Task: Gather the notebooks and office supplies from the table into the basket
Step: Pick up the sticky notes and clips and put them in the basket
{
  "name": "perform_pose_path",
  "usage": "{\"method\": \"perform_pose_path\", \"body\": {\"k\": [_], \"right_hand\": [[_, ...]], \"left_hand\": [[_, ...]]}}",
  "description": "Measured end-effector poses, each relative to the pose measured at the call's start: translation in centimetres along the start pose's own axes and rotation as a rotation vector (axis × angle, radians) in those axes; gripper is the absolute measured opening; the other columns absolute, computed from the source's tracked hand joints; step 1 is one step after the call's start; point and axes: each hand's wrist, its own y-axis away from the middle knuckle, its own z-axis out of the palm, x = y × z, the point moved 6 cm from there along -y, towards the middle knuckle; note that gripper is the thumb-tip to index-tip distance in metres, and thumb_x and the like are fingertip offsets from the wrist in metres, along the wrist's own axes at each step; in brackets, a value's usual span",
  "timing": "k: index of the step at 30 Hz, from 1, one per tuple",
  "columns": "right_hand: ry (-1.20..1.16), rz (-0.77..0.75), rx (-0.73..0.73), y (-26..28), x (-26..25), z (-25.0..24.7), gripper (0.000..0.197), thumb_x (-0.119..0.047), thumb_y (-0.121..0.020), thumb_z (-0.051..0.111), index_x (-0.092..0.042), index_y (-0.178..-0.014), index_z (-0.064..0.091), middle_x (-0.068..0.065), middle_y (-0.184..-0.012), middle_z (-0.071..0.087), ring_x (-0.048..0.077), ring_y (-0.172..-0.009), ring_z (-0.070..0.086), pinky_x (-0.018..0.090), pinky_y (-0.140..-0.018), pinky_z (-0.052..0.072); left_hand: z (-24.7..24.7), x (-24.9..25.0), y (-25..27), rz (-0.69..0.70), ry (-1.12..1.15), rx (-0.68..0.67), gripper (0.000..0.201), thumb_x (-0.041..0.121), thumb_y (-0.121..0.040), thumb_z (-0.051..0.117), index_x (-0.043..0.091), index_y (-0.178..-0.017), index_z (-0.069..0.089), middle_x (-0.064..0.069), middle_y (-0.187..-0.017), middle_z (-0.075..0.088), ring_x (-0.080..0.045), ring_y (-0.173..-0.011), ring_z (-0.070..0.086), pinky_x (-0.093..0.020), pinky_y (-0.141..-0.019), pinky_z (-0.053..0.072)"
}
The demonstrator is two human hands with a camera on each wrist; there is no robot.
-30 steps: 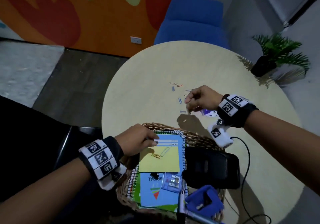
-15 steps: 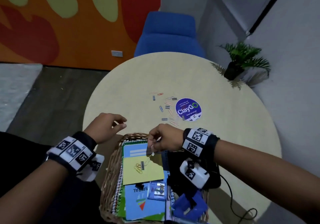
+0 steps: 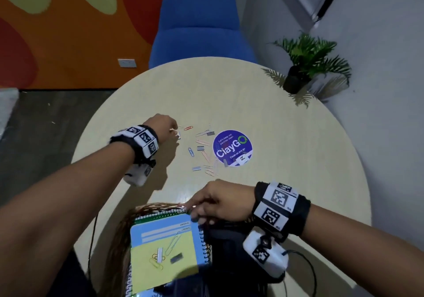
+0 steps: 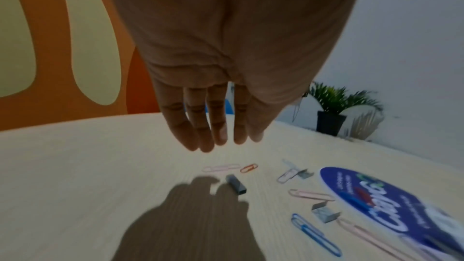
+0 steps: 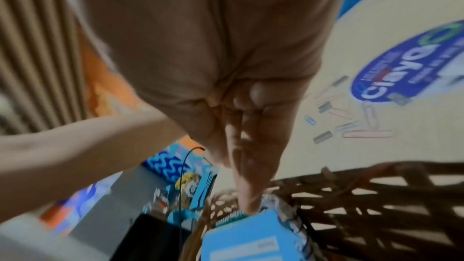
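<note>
Several paper clips (image 3: 190, 151) and small staple bars (image 3: 201, 148) lie scattered mid-table beside a round blue sticker (image 3: 232, 147). My left hand (image 3: 174, 129) hovers over their left end. In the left wrist view its fingers (image 4: 218, 138) hang straight and empty above a grey staple bar (image 4: 236, 184) and a pink clip (image 4: 220, 168). My right hand (image 3: 190, 207) is over the far rim of the wicker basket (image 3: 156, 206), fingers loose and holding nothing. Inside lies a blue spiral notebook (image 3: 165, 228) with a yellow pad (image 3: 183, 251) carrying clips and staple bars (image 3: 158, 257).
A black object (image 3: 224, 246) fills the basket's right side. A blue chair (image 3: 199, 28) stands behind the round table (image 3: 298, 159), and a potted plant (image 3: 305, 60) at the far right. A black cable (image 3: 307, 264) trails from my right wrist.
My left hand has moved from the basket's left rim out to the clips on the table. My right hand no longer pinches anything and hangs loose over the basket.
</note>
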Motion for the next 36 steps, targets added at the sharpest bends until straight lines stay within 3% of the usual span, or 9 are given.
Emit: {"method": "perform_pose_path", "body": {"k": [4, 7, 10, 12, 14, 20, 24, 31, 36], "right_hand": [[-0.235, 0.047, 0.3, 0.1, 3.2, -6.2, 0.021, 0.002, -0.089, 0.05, -0.015, -0.095, 0.061, 0.001, -0.07, 0.072, 0.04, -0.094, 0.069, 0.037, -0.069, 0.056], [0.086, 0.179, 0.46, -0.9, 6.6, -11.0, 0.009, -0.006, -0.083, 0.061, -0.013, -0.088, 0.063, 0.015, -0.091, 0.073, 0.03, -0.086, 0.069, 0.041, -0.08, 0.056], [0.494, 0.377, 0.442, -2.9, 8.5, -13.2, 0.016, -0.02, -0.079, 0.064, -0.006, -0.086, 0.065, 0.011, -0.088, 0.07, 0.029, -0.088, 0.064, 0.034, -0.075, 0.052], [0.588, 0.435, 0.424, -4.4, 8.7, -13.5, 0.022, -0.03, -0.078, 0.065, -0.01, -0.077, 0.056, 0.006, -0.076, 0.061, 0.028, -0.08, 0.059, 0.03, -0.061, 0.044], [0.599, 0.46, 0.445, -5.8, 8.9, -13.6, 0.026, -0.037, -0.078, 0.068, -0.015, -0.083, 0.054, 0.003, -0.08, 0.053, 0.026, -0.083, 0.056, 0.029, -0.064, 0.039], [0.603, 0.508, 0.452, -7.7, 9.1, -13.0, 0.025, -0.02, -0.079, 0.066, -0.008, -0.102, 0.064, 0.012, -0.094, 0.06, 0.031, -0.094, 0.06, 0.032, -0.074, 0.048], [0.569, 0.521, 0.476, -6.7, 8.5, -12.8, 0.009, -0.016, -0.069, 0.068, -0.014, -0.072, 0.06, 0.003, -0.071, 0.056, 0.025, -0.07, 0.058, 0.025, -0.06, 0.047], [0.569, 0.268, 0.498, -4.0, 0.9, -11.4, 0.007, -0.017, -0.072, 0.069, -0.013, -0.078, 0.067, -0.001, -0.074, 0.063, 0.019, -0.072, 0.058, 0.024, -0.06, 0.043], [0.401, 0.028, 0.227, -1.9, -6.0, -4.1, 0.014, -0.003, -0.078, 0.064, -0.012, -0.086, 0.07, -0.007, -0.068, 0.064, 0.009, -0.063, 0.06, 0.014, -0.062, 0.048]], "left_hand": [[1.7, 0.3, -5.1, -0.013, -0.067, -0.044, 0.033, 0.019, -0.091, 0.055, 0.011, -0.122, 0.062, -0.017, -0.13, 0.056, -0.036, -0.116, 0.056, -0.039, -0.095, 0.047], [2.1, -0.5, -7.1, -0.033, -0.122, 0.021, 0.027, 0.013, -0.083, 0.062, 0.009, -0.11, 0.065, -0.018, -0.119, 0.057, -0.039, -0.102, 0.059, -0.042, -0.087, 0.052], [1.9, -0.6, -7.7, -0.08, -0.115, 0.008, 0.027, 0.004, -0.077, 0.065, 0.001, -0.104, 0.065, -0.018, -0.112, 0.061, -0.036, -0.098, 0.061, -0.039, -0.085, 0.051], [2.2, -0.4, -7.7, -0.109, -0.149, -0.073, 0.015, 0.004, -0.079, 0.063, -0.003, -0.093, 0.067, -0.019, -0.104, 0.068, -0.031, -0.088, 0.063, -0.034, -0.075, 0.049], [2.5, -0.9, -7.2, -0.132, -0.169, -0.078, 0.011, 0.008, -0.087, 0.056, 0.001, -0.088, 0.065, -0.02, -0.099, 0.067, -0.027, -0.078, 0.058, -0.029, -0.068, 0.042], [4.4, -4.1, -3.9, -0.103, -0.347, -0.016, 0.023, 0.008, -0.094, 0.042, 0.0, -0.106, 0.059, -0.014, -0.096, 0.061, -0.032, -0.094, 0.058, -0.035, -0.08, 0.044], [5.2, -7.4, -1.1, -0.076, -0.336, -0.006, 0.028, 0.008, -0.095, 0.036, -0.001, -0.106, 0.059, -0.018, -0.111, 0.059, -0.034, -0.103, 0.054, -0.038, -0.087, 0.042], [5.6, -7.7, 3.7, -0.107, -0.184, 0.081, 0.019, 0.002, -0.092, 0.04, -0.004, -0.102, 0.055, -0.023, -0.101, 0.064, -0.038, -0.09, 0.06, -0.036, -0.069, 0.039], [4.6, -7.8, 6.9, -0.152, 0.069, 0.068, 0.027, 0.01, -0.09, 0.053, 0.002, -0.115, 0.054, -0.021, -0.11, 0.064, -0.04, -0.1, 0.059, -0.041, -0.085, 0.05]]}}
